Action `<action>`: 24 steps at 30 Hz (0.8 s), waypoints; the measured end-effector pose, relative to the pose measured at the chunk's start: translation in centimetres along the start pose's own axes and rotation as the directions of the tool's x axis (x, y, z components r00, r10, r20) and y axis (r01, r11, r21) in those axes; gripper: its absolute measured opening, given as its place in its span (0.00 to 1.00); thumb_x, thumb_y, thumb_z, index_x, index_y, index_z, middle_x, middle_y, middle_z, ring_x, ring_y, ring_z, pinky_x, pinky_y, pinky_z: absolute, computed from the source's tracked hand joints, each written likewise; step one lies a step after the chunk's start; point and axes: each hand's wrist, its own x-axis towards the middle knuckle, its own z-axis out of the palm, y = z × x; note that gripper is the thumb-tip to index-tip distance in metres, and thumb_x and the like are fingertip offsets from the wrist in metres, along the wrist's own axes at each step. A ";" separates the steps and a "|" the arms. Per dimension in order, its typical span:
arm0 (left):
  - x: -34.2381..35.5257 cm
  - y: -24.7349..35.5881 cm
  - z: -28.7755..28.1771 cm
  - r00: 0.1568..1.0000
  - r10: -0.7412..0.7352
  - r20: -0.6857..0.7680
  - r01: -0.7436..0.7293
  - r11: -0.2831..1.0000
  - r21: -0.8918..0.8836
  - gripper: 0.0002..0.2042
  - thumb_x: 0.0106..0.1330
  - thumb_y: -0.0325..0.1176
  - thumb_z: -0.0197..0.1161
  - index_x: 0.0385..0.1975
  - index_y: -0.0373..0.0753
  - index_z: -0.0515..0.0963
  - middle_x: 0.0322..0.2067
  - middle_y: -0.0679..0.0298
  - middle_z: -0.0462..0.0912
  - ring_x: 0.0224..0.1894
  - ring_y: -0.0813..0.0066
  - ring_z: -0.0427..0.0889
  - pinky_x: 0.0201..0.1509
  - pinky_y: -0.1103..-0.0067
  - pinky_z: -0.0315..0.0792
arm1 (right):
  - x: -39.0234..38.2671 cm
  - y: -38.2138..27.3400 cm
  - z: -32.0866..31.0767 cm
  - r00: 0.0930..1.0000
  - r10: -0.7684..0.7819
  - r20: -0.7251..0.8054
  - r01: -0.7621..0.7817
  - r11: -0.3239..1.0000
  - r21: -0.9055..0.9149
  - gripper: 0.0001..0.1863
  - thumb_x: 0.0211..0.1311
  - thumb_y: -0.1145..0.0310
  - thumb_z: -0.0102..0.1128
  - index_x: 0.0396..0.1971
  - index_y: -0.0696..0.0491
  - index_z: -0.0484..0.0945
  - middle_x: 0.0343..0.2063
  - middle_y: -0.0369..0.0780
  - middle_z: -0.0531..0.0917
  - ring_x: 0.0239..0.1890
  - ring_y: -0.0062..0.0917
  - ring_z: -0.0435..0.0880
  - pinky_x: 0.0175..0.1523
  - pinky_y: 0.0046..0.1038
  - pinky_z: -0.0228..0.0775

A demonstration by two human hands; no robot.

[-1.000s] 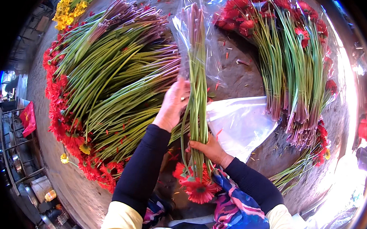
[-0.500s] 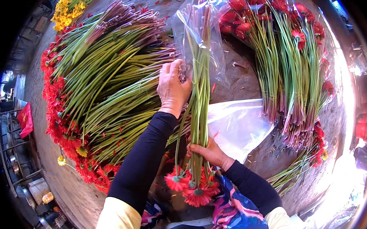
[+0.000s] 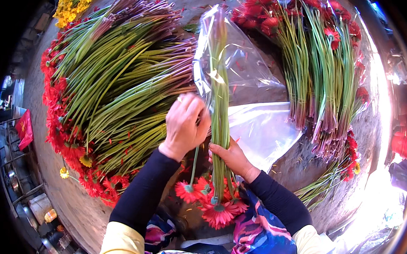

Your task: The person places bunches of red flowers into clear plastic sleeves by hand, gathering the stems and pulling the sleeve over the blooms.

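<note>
My right hand is wrapped round a bunch of red gerberas, low on the green stems. The flower heads hang down towards me and the stem ends point away. A clear plastic sleeve lies about the upper stems and spreads to the right. My left hand is curled closed just left of the stems, slightly blurred. What its fingers hold is hidden. A single gerbera stem runs down below it to a red head.
A large pile of red gerberas covers the left, stem ends inward. Bundled gerberas lie at the right. White plastic sheeting is beside my right hand. Yellow flowers sit far left; a few loose stems lie near right.
My left hand has come down along the stems towards me, its fingers curled. The clear sleeve has spread out to the right. My right hand still grips the bunch.
</note>
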 end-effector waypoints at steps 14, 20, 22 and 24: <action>3.6 1.3 2.5 0.925 0.333 0.181 -0.362 0.918 0.161 0.07 0.50 0.29 0.61 0.31 0.44 0.76 0.25 0.66 0.69 0.28 0.68 0.73 0.34 0.74 0.67 | 0.2 -0.2 1.2 0.997 0.000 -0.071 -0.014 0.980 -0.197 0.20 0.59 0.65 0.60 0.47 0.57 0.68 0.26 0.35 0.76 0.22 0.19 0.78 0.29 0.22 0.73; -1.6 1.2 -0.2 0.906 0.340 0.252 -0.369 0.927 0.074 0.12 0.49 0.28 0.61 0.35 0.45 0.79 0.21 0.69 0.67 0.25 0.74 0.71 0.30 0.78 0.67 | 1.0 -1.5 -0.9 0.978 -0.081 -0.194 0.079 0.997 -0.021 0.16 0.61 0.64 0.58 0.45 0.56 0.71 0.27 0.33 0.76 0.24 0.17 0.77 0.29 0.22 0.74; -3.0 1.5 -0.3 0.890 0.400 0.220 -0.419 0.907 0.048 0.15 0.51 0.28 0.62 0.41 0.45 0.79 0.27 0.67 0.71 0.29 0.74 0.73 0.33 0.79 0.69 | 1.3 -1.6 -1.1 0.984 -0.036 -0.175 0.061 0.988 0.139 0.16 0.62 0.62 0.58 0.45 0.55 0.71 0.27 0.32 0.76 0.24 0.17 0.77 0.29 0.21 0.73; -2.6 0.2 -0.5 0.964 0.261 0.051 -0.265 0.935 0.235 0.23 0.48 0.26 0.66 0.48 0.45 0.77 0.38 0.62 0.73 0.39 0.67 0.74 0.36 0.77 0.70 | 0.9 -2.6 -1.2 0.992 -0.021 -0.123 0.047 0.976 0.211 0.16 0.63 0.60 0.59 0.45 0.53 0.72 0.28 0.33 0.77 0.25 0.16 0.77 0.29 0.20 0.73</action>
